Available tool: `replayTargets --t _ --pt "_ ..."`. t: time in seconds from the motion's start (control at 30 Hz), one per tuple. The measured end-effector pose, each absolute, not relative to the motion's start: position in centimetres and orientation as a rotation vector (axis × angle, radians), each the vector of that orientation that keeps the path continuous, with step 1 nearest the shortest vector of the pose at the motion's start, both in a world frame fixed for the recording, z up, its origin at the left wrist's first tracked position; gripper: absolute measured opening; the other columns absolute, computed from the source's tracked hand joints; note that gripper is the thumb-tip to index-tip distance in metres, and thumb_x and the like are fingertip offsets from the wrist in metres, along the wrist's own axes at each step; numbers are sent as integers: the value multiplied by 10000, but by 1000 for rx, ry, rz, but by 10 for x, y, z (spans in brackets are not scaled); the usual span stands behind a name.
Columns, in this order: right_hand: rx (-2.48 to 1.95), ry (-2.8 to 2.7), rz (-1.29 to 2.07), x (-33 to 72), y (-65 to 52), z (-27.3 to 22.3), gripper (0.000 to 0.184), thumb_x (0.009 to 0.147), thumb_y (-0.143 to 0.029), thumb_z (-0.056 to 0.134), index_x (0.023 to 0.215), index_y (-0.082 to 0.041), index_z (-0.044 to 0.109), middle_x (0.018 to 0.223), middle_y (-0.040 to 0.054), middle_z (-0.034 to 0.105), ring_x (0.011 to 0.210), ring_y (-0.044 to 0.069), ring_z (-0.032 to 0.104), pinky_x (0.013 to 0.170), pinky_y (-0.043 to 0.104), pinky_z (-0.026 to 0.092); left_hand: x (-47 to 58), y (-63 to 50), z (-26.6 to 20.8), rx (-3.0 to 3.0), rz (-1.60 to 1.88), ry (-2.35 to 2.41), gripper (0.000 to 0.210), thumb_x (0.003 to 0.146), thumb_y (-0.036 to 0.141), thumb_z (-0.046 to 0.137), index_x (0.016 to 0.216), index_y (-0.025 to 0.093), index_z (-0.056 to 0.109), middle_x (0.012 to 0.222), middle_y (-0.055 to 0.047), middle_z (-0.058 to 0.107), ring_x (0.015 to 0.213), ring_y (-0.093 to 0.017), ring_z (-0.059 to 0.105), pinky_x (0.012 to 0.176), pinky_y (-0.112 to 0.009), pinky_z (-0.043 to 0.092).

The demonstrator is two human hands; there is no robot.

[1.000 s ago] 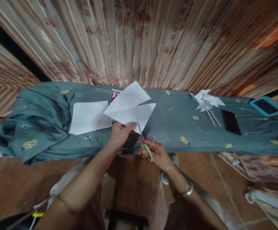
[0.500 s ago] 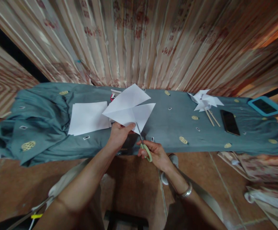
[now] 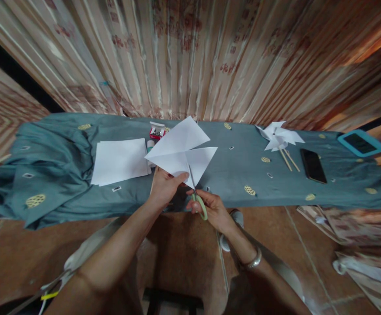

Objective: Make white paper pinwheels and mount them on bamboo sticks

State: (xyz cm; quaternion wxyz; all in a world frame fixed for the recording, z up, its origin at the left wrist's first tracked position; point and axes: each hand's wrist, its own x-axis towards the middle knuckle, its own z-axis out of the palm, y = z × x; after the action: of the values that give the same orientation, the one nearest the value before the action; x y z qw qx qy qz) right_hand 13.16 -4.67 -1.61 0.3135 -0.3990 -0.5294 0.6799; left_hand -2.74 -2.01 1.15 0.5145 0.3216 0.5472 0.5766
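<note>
My left hand (image 3: 166,186) pinches a white sheet of paper (image 3: 180,144) at its near edge, thumb on top, and holds it above the cloth-covered table. A slit runs into the sheet from its right side. My right hand (image 3: 211,203) grips scissors (image 3: 199,205) with light green handles, the blades lying at the sheet's near corner beside my left thumb. To the left lies a stack of white paper (image 3: 120,162). Behind the held sheet, partly covered, are a small glue-like tube (image 3: 150,144) and an open red-and-white box (image 3: 157,130) with small dark items inside.
White paper pinwheels (image 3: 279,134) with wooden sticks (image 3: 288,158) lie at the right. Beyond them are a black phone (image 3: 312,165) and a blue-framed tablet (image 3: 361,143). The green tablecloth (image 3: 236,175) is bunched at the left; a curtain (image 3: 183,61) hangs behind.
The held sheet has shifted slightly right and nearer, uncovering more of the red-and-white box and the tube. My right hand with the scissors has barely moved.
</note>
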Motion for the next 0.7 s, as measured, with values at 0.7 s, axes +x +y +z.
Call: replayTargets --t 0.7 --pt "-1073 -1320 1781 125 -48 -12 460 663 -554 738 937 -189 678 613 -22 605 526 87 514 520 217 434 -27 -21 11 761 1368 1326 259 510 279 766 688 144 636 624 -2 650 530 -140 571 483 -244 466"
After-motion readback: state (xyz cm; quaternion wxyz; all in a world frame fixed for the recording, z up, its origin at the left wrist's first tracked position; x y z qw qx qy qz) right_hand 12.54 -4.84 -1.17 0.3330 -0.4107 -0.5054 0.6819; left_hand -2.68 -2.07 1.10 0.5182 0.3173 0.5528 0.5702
